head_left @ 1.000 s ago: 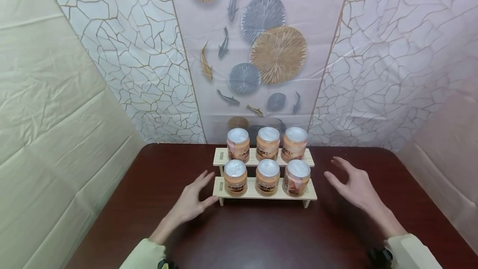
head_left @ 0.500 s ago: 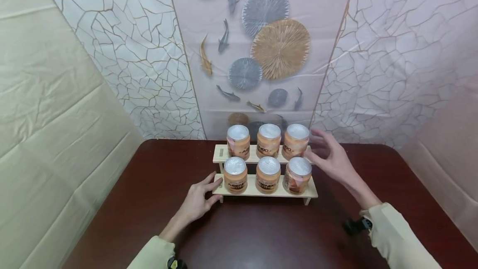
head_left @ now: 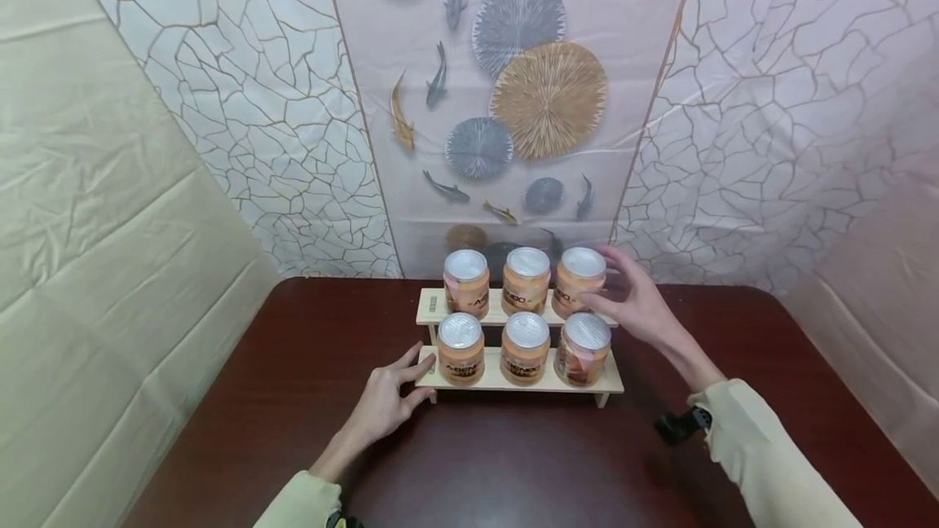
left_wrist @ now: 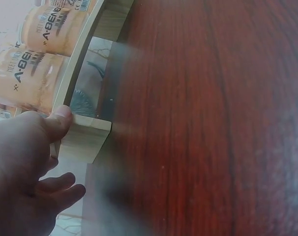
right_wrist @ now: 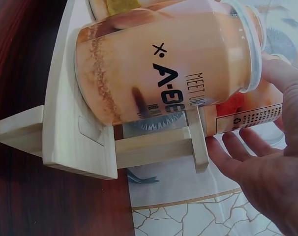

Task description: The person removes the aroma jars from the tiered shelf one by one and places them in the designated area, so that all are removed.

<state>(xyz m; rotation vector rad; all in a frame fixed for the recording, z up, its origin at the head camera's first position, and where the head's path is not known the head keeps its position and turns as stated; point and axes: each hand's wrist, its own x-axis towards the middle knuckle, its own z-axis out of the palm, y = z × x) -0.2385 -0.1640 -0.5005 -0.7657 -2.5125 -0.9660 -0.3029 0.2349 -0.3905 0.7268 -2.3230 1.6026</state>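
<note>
A two-tier wooden rack [head_left: 608, 379] bears several round orange-labelled jars with silvery lids, in a back row and a front row. My left hand [head_left: 383, 399] pinches the left end of the lower tier. In the left wrist view its thumb lies on the board's edge [left_wrist: 73, 88], above the end leg. My right hand [head_left: 640, 305] holds the back right jar [head_left: 578, 288], thumb at the front and fingers round its right and far side. In the right wrist view the front right jar [right_wrist: 154, 69] partly covers that held jar [right_wrist: 245, 119].
Dark reddish-brown table [head_left: 499, 463] lies under the rack. Close behind stands a patterned cloth backdrop [head_left: 477, 88] with fish and round leaves. A pale fabric wall [head_left: 125, 267] rises at the left, and another at the right. The jars stand close together.
My right hand has come leftward from beside the rack to the back right jar and taken hold of it. My left hand has closed onto the rack's lower left end.
</note>
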